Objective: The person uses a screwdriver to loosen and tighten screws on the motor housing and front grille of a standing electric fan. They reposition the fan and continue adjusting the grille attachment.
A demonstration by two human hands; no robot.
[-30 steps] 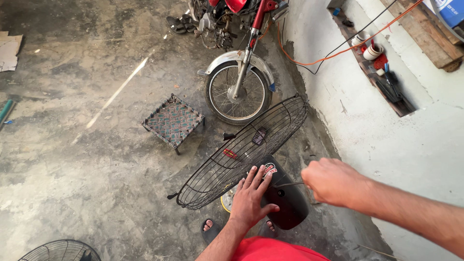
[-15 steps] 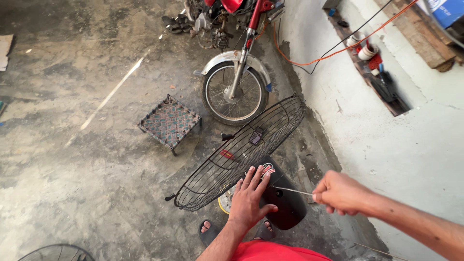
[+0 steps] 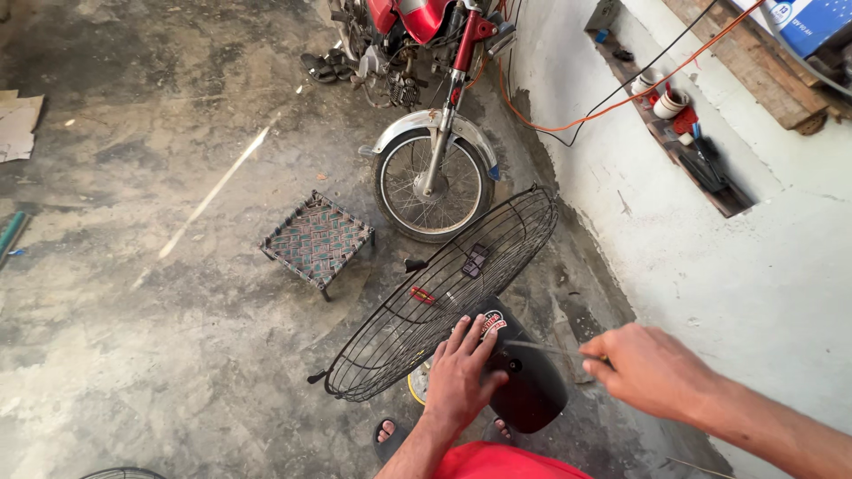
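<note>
A black wire fan guard (image 3: 444, 297) stands tilted in front of me, fixed to a black fan motor housing (image 3: 532, 390). My left hand (image 3: 461, 377) lies flat, fingers spread, on top of the housing where it meets the guard. My right hand (image 3: 652, 368) is closed around the handle of a thin screwdriver (image 3: 541, 348), whose shaft points left to the housing near my left fingers. My feet in sandals (image 3: 388, 435) show below the fan.
A red motorcycle (image 3: 426, 98) with its front wheel (image 3: 432, 184) stands just behind the guard. A small woven stool (image 3: 317, 239) sits left of it on the concrete floor. A white wall (image 3: 710, 257) with a tool shelf (image 3: 683, 133) and cables runs along the right. Another guard (image 3: 124, 473) peeks in at bottom left.
My right hand has drawn back to the right and lowered slightly, the screwdriver shaft now showing between it and the housing. My left hand has stayed on the housing.
</note>
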